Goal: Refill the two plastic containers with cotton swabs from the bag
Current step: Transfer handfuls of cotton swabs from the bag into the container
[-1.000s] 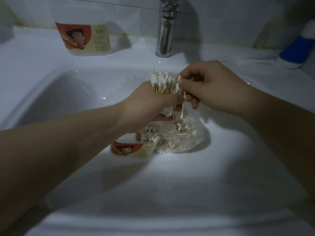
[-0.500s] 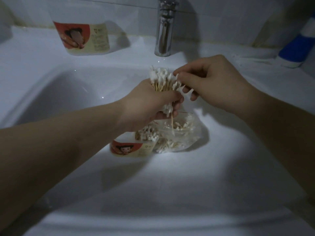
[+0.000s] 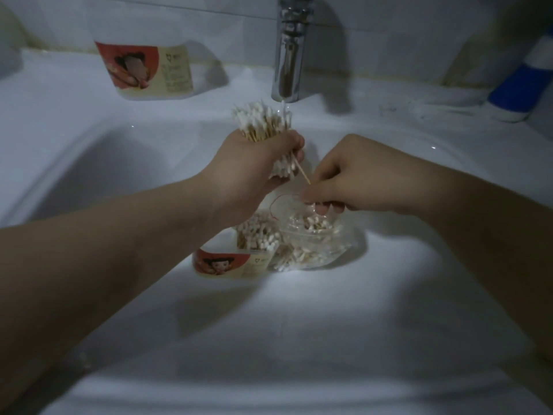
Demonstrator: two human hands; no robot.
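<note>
Left hand (image 3: 254, 172) clamps a bundle (image 3: 263, 124) upright above the sink (image 3: 299, 319), tips level, ready for the container (image 3: 223, 262) just left of the bag (image 3: 323, 250); right hand (image 3: 341, 181) dips into the bag's mouth, grip pinched on swabs (image 3: 317, 226), it seems, to feed the bundle

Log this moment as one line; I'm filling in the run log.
phase: refilling | left hand: grips swab bundle | right hand: at bag mouth, grip unclear | container: beside bag
</note>
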